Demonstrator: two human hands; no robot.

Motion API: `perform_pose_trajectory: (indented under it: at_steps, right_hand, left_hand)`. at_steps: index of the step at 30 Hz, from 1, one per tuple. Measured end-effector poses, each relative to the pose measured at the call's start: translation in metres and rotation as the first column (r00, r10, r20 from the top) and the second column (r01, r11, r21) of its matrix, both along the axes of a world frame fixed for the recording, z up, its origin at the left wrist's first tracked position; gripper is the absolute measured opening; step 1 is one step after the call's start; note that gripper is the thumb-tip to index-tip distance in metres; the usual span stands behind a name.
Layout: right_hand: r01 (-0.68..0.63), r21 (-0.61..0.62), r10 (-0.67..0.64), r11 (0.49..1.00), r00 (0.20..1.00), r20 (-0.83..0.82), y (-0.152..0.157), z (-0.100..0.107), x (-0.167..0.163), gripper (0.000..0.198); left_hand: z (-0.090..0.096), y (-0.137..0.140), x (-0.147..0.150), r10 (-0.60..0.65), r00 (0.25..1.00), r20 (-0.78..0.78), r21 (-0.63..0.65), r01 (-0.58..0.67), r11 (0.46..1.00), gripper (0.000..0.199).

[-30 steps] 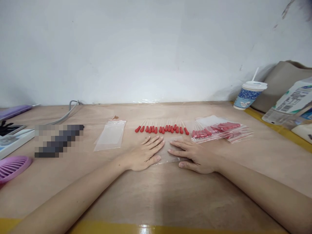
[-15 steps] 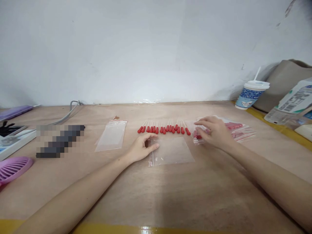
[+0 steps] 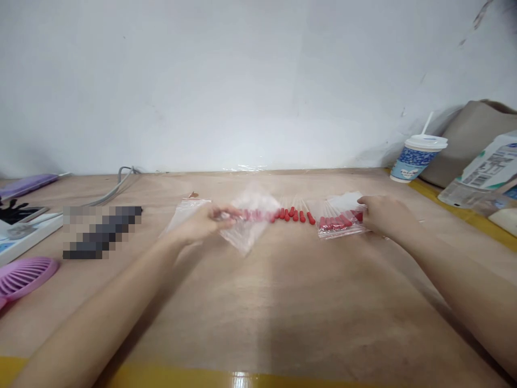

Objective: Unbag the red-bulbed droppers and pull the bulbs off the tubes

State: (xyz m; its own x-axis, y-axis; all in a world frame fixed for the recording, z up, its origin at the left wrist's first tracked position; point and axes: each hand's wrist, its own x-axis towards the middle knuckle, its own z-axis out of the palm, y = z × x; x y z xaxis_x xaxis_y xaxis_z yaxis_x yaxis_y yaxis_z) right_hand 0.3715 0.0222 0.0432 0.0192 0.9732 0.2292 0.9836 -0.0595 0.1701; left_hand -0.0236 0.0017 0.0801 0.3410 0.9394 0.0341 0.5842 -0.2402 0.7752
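Note:
My left hand [image 3: 208, 218], blurred by motion, pinches a clear zip bag [image 3: 250, 229] by its left end. Tilted in the air, this flat bag lies in front of part of a row of droppers [image 3: 297, 215] with red bulbs and thin pale stems. On the right, my right hand [image 3: 382, 213] has its fingers curled down at the edge of filled zip bags [image 3: 337, 221], which have red-bulbed droppers inside. The hand hides much of those bags. Behind my left hand lies a stack of flat zip bags [image 3: 181, 210], partly covered.
A paper cup [image 3: 416, 159] with a straw stands at the back right beside a grey-brown container [image 3: 464, 140] and a clear plastic package [image 3: 484, 172]. Leftward lie a pixelated dark object [image 3: 107, 231], a pink fan [image 3: 28, 280], a cable [image 3: 117, 186] and a phone [image 3: 30, 215].
My left hand has moved left and away from me, lifting and turning the flat zip bag off the table. My right hand has shifted right across the filled bags, uncovering their left part.

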Motion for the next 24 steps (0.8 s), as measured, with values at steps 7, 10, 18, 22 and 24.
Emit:
perform_pose_trajectory:
  at_steps: [7, 10, 18, 22, 24]
  right_hand:
    - [-0.067, 0.261, 0.075, 0.963, 0.997, -0.020, -0.005, 0.013, -0.002, 0.038]
    - [-0.292, 0.470, 0.333, 0.833, 0.943, -0.005, -0.013, 0.013, -0.018, 0.035]
    - [-0.782, 0.472, 0.808, 0.408, 0.550, 0.211, -0.058, -0.010, -0.105, 0.029]
    - [-0.885, 0.343, 0.916, 0.316, 0.379, 0.134, -0.065, -0.022, -0.141, 0.028]
    - [-0.904, 0.297, 0.949, 0.308, 0.314, -0.029, -0.065, -0.024, -0.149, 0.026]
  left_hand:
    - [0.003, 0.026, -0.097, 0.427, 0.859, -0.282, 0.028, -0.437, 0.899, 0.063]
    - [-0.002, 0.026, -0.112, 0.434, 0.782, -0.447, 0.025, -0.475, 0.880, 0.056]
    - [0.017, 0.020, -0.074, 0.561, 0.623, -0.545, 0.474, -0.323, 0.819, 0.040]
    - [0.001, 0.000, -0.013, 0.288, 0.891, -0.350, 0.591, -0.028, 0.806, 0.032]
    - [-0.015, -0.013, 0.016, 0.114, 0.946, -0.303, 0.555, 0.078, 0.828, 0.027]
